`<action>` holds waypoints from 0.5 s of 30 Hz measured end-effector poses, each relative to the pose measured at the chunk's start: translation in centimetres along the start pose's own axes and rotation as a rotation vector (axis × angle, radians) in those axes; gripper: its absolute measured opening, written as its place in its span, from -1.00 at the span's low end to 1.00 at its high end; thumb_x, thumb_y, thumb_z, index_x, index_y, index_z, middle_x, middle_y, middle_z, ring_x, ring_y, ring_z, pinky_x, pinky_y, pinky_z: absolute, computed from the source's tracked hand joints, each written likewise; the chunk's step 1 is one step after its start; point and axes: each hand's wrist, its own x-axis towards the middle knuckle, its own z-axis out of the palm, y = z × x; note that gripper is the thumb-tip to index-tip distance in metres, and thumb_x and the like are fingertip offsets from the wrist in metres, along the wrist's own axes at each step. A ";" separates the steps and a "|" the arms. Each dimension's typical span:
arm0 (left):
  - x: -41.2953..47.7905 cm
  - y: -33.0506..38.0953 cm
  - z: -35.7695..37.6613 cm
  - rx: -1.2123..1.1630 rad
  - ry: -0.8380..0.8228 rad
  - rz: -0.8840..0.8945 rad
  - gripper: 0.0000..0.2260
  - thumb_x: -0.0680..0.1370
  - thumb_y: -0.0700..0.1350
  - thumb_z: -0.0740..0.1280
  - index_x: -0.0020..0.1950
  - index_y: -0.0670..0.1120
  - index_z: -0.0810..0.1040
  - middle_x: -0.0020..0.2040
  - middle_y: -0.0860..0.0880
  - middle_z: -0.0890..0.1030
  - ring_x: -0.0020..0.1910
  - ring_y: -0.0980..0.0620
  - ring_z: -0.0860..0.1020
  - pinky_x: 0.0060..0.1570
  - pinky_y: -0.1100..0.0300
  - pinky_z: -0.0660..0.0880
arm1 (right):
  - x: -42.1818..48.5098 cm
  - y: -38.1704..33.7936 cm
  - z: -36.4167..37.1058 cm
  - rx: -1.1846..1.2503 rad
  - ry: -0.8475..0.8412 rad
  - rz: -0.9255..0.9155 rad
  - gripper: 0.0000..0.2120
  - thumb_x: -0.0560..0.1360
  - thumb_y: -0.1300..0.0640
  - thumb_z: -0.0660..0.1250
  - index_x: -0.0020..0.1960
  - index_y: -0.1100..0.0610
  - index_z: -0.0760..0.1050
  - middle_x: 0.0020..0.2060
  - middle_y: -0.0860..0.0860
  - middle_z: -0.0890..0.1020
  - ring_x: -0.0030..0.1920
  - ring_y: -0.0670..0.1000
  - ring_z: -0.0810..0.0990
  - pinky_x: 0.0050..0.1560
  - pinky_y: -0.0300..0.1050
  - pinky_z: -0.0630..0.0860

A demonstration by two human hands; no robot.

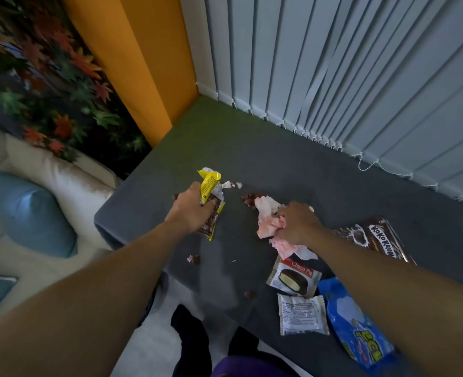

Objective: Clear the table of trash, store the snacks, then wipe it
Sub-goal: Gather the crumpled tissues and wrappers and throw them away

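Left hand (pixel 191 210) gripped a torn yellow wrapper (pixel 210 186) above the grey table (pixel 293 170), fingers curled round it; right hand (pixel 297 223) clutched crumpled pink-stained tissue (pixel 268 213) beside scattered brown crumbs (pixel 248 198).

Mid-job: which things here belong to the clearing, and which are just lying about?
Job: yellow wrapper held in the left hand, tissue held in the right hand, pie pack, white pack, blue bag, cereal bag, crumbs, table.
Just there: sofa, cushion, blinds, leaves.

Koko Krunch bag (pixel 374 238) half under right forearm (pixel 388 278), leafy wall (pixel 34 77) blurred
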 end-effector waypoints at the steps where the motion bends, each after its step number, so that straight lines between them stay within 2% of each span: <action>1: -0.1 0.0 0.0 0.001 0.001 -0.002 -0.81 0.58 0.00 0.33 0.11 -0.06 0.44 -0.09 -0.02 0.59 -0.14 0.00 0.57 -0.14 0.12 0.45 | 0.0 0.0 -0.1 0.004 -0.004 0.007 -0.41 0.43 -0.13 0.49 0.39 0.03 0.48 0.30 0.05 0.52 0.26 0.10 0.52 0.24 -0.07 0.48; 4: -0.3 0.0 -0.1 0.000 0.001 -0.004 -0.81 0.59 0.00 0.33 0.10 -0.06 0.43 -0.09 -0.01 0.59 -0.16 0.05 0.56 -0.16 0.11 0.46 | -0.1 -0.1 -0.2 0.052 -0.013 0.030 -0.46 0.45 -0.07 0.50 0.38 0.04 0.49 0.27 0.04 0.54 0.22 0.09 0.57 0.21 -0.08 0.50; 9: -0.9 -0.4 -1.0 0.032 0.016 -0.021 -0.82 0.58 0.02 0.33 0.07 -0.04 0.41 -0.10 -0.03 0.59 -0.11 -0.06 0.59 -0.08 0.02 0.55 | -0.6 -1.0 -0.9 0.073 0.037 0.008 -0.52 0.48 -0.07 0.47 0.33 0.04 0.50 0.18 0.04 0.52 0.11 0.07 0.58 0.13 -0.09 0.55; 13: -1.6 -0.7 -2.1 0.049 0.040 -0.031 -0.81 0.59 0.02 0.31 0.09 -0.05 0.41 -0.06 -0.07 0.59 -0.10 -0.08 0.58 -0.08 0.01 0.55 | -0.7 -2.5 -2.6 0.065 0.108 -0.068 -0.65 0.45 -0.04 0.46 0.18 0.07 0.54 -0.04 0.00 0.42 -0.07 0.03 0.48 -0.08 -0.11 0.42; 15: -2.2 -1.1 -2.8 0.046 0.063 -0.039 -0.79 0.58 0.03 0.31 0.09 -0.06 0.41 -0.06 -0.07 0.59 -0.10 -0.10 0.58 -0.05 -0.03 0.57 | -0.8 -3.9 -3.3 0.064 0.134 -0.103 -0.69 0.42 -0.06 0.46 0.08 0.07 0.54 -0.08 -0.01 0.40 -0.07 0.05 0.50 -0.12 -0.10 0.40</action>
